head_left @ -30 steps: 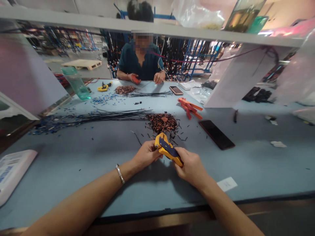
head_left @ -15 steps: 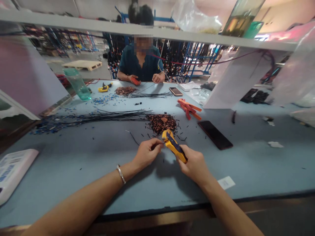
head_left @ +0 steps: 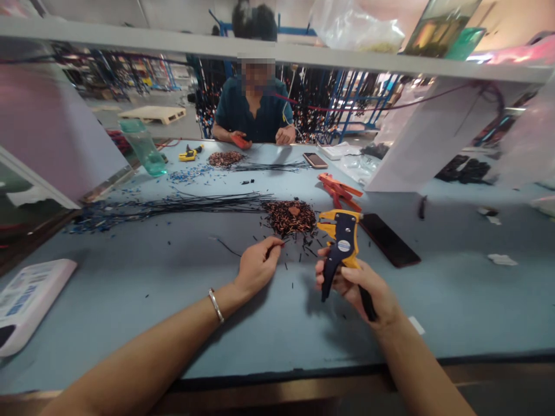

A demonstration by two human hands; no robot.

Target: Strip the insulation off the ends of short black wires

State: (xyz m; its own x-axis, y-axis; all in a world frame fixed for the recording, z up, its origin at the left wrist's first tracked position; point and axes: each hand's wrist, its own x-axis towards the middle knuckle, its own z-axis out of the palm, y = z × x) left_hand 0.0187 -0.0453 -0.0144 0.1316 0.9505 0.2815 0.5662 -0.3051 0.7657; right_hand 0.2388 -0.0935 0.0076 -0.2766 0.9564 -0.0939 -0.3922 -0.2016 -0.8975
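Observation:
Pinched in my left hand (head_left: 259, 264) is a thin black wire (head_left: 228, 247), its far end trailing out to the left above the table. My right hand (head_left: 362, 286) is wrapped round the handles of a yellow and dark blue wire stripper (head_left: 344, 242), whose jaws point left, apart from the wire. Just beyond my left hand lies a heap of short black and copper-coloured wire offcuts (head_left: 291, 217). A bundle of long black wires (head_left: 208, 203) stretches leftward from that heap, with blue bits at its far left end.
Red-orange pliers (head_left: 339, 189) and a dark phone (head_left: 390, 239) lie beyond the stripper. A white device (head_left: 41, 297) sits at the left. Across the table (head_left: 195, 346), a person (head_left: 254, 112) holds a red tool. A shelf (head_left: 173, 43) spans overhead; a green bottle (head_left: 145, 151) stands far left.
My right hand has moved right and turned the wire stripper, so its flat side now shows and its jaws are away from the wire. My left hand stays nearly in place.

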